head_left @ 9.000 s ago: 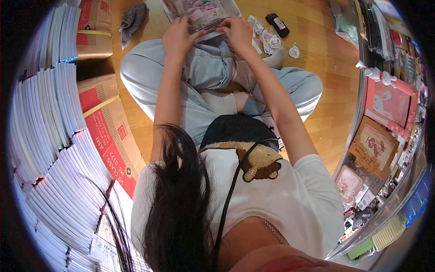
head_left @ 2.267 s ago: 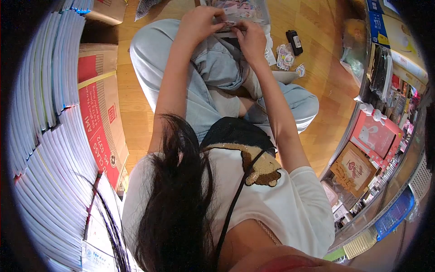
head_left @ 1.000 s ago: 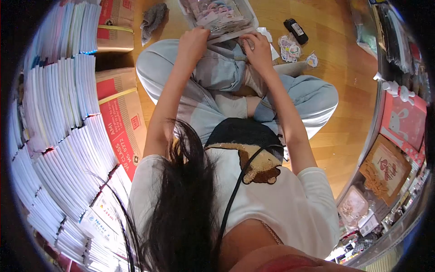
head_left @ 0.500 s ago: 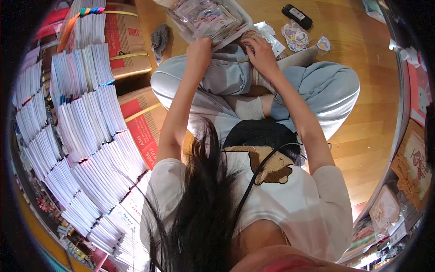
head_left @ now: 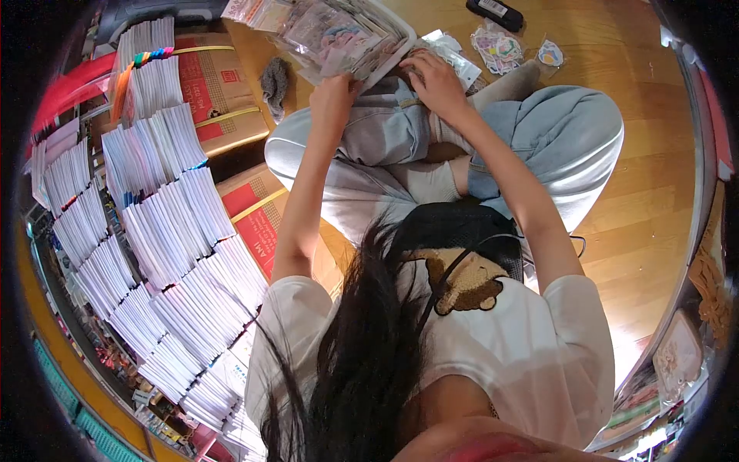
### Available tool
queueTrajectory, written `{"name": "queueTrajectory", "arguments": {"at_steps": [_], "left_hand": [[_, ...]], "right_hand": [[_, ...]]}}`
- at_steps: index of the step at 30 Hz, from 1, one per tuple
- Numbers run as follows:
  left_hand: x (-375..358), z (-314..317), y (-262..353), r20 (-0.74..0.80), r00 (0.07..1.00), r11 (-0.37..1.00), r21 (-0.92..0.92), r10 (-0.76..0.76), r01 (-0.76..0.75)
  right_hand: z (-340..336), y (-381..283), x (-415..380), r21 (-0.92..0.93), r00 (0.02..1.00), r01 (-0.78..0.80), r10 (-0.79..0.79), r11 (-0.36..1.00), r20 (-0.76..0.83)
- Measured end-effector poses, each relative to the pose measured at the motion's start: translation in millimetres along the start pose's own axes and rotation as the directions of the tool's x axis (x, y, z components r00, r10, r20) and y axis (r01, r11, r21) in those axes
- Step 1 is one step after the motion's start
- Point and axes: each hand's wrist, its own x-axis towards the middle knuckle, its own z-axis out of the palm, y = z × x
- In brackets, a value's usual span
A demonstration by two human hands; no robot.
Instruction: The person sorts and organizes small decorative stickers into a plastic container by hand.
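Note:
A white plastic tray (head_left: 402,48) full of small clear packets (head_left: 339,37) stands on the floor beyond the crossed legs. At its near left corner is my left hand (head_left: 332,98), its fingers closed at the edge of the packets; what they pinch is too small to make out. My right hand (head_left: 436,81) lies just right of the tray, fingers bent and apart, over a sock-covered foot. Beside it are a white packet (head_left: 454,55), a clear bag of colourful stickers (head_left: 499,48) and a smaller sticker bag (head_left: 550,54).
A black case (head_left: 496,14) lies at the top right of the floor. A grey cloth (head_left: 274,88) is left of the tray. Rows of stacked booklets (head_left: 181,223) and cardboard boxes (head_left: 223,85) line the left side. Packaged goods (head_left: 677,354) stand at the right edge.
The view has shifted slightly. My left hand is still at the tray's near corner, and more packets show at the tray's left. My right hand's fingers look a little more spread.

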Motion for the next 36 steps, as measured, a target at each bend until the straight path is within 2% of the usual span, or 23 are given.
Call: {"name": "queueTrajectory", "arguments": {"at_steps": [7, 10, 13, 19, 22, 25, 31, 34, 36], "left_hand": [[4, 23, -6, -0.13, 0.99, 0.998, 0.048, 0.055, -0.05], [6, 17, -14, -0.092, 0.996, 0.98, -0.196, 0.014, -0.032], [4, 17, -16, -0.072, 0.997, 0.975, -0.223, -0.016, -0.001], [-3, 24, -13, -0.191, 0.974, 0.906, -0.421, -0.125, 0.034], [-9, 13, -5, -0.123, 0.988, 0.987, -0.146, -0.089, 0.07], [-4, 20, -12, -0.062, 0.998, 1.0, 0.008, -0.006, 0.006], [5, 20, -15, 0.01, 1.0, 1.0, -0.01, 0.001, -0.001], [8, 8, -18, 0.111, 0.994, 1.0, 0.004, -0.021, 0.021], [6, 7, -15, 0.145, 0.989, 0.998, 0.065, -0.01, 0.0]], "right_hand": [[1, 0, 1, -0.002, 0.999, 0.018, -0.018, 1.0, -0.032], [2, 0, 2, -0.007, 1.0, 0.009, -0.009, 1.0, -0.03], [3, 0, 2, 0.04, 0.999, -0.004, 0.006, 0.999, -0.04], [1, -1, 5, 0.049, 1.0, -0.001, 0.002, 0.999, -0.027], [1, -2, 3, 0.043, 1.0, -0.004, 0.006, 0.999, -0.028], [1, -2, 4, 0.045, 1.0, -0.019, 0.019, 0.999, -0.003], [4, -1, 4, 0.042, 0.999, -0.046, 0.045, 0.998, 0.016], [3, -2, 1, 0.053, 0.999, -0.016, 0.017, 0.998, -0.031], [-1, 2, 1, 0.069, 1.0, -0.018, 0.019, 0.997, -0.012]]}}
